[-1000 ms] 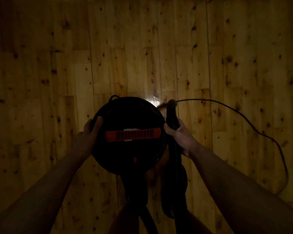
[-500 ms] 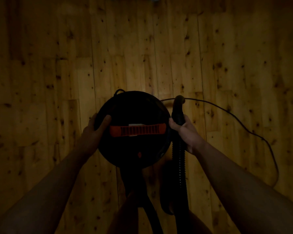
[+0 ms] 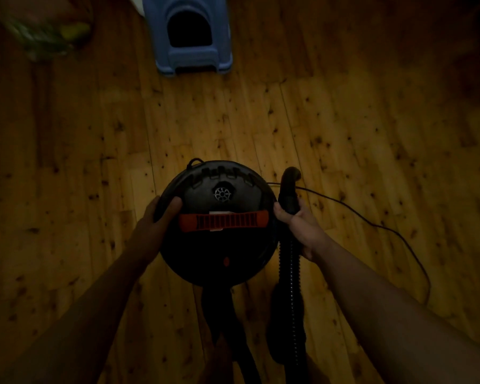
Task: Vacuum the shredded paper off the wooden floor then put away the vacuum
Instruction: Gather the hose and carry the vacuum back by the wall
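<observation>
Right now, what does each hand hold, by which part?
The left hand grips the vacuum canister by its left rim; the right hand, the hose near its curved end.

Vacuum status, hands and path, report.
Left hand grips vacuum canister rim; right hand grips hose. Blue stool ahead, cord loose at right.

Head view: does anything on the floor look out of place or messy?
Only the power cord stands out: it trails loose across the wooden floor right of the vacuum, a possible trip hazard. No shredded paper shows; the top-left corner is too blurred to judge.
</observation>
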Demonstrator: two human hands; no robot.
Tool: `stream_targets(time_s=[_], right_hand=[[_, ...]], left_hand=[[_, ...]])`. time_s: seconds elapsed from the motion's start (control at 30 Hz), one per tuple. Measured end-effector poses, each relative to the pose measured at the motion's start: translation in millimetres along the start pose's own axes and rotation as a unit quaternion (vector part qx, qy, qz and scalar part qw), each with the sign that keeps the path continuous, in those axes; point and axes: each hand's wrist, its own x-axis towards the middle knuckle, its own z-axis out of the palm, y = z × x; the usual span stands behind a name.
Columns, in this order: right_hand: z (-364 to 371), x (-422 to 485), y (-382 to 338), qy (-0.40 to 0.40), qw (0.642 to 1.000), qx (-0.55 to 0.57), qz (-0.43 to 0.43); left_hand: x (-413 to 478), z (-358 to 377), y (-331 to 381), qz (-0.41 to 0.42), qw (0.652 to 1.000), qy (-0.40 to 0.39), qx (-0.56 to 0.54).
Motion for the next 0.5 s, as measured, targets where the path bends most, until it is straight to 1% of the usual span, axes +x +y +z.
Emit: stream_targets(time_s=[0.27, 0.5], right_hand=[[-19, -33, -62, 0.024, 0.999, 0.020, -0.035], [-42, -54, -131, 0.028, 0.997, 0.006, -0.069]], left_hand=[[-15, 11, 76, 0.025, 0.999, -0.024, -0.010], [-29, 22, 140, 0.056, 0.998, -0.018, 0.019]])
